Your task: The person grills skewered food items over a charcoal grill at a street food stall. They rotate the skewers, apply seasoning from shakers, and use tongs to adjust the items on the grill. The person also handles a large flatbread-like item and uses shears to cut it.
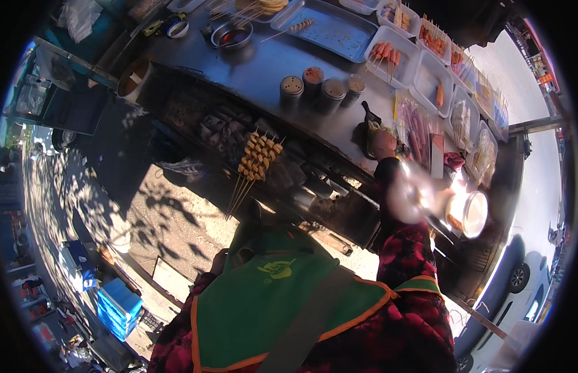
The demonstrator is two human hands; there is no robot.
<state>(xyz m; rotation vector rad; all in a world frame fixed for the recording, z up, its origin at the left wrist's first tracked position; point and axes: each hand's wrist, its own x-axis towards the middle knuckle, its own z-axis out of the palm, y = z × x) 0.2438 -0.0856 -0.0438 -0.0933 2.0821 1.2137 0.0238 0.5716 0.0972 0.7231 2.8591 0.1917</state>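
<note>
My right hand (383, 142) reaches over the metal counter, at a black item with something greenish (369, 125); whether the fingers grip it is unclear. My left hand (220, 261) is low at my left side, in shadow and partly hidden by the green apron (289, 298). Several skewers of folded, yellowish food (260, 156) lie across the charcoal grill (279, 170), their bare sticks pointing towards me. Shaker jars with pierced lids (291, 86) stand on the counter behind the grill. Beside my right hand lie packed pink sausages (414, 128).
White plastic trays (390, 39) of skewers line the counter's far right. A metal tray (324, 28) holds one skewer, left of them a steel bowl (232, 36) of dark red liquid. A lidded jar (467, 213) stands near my right forearm. Blue crates (118, 307) stand on the ground at left.
</note>
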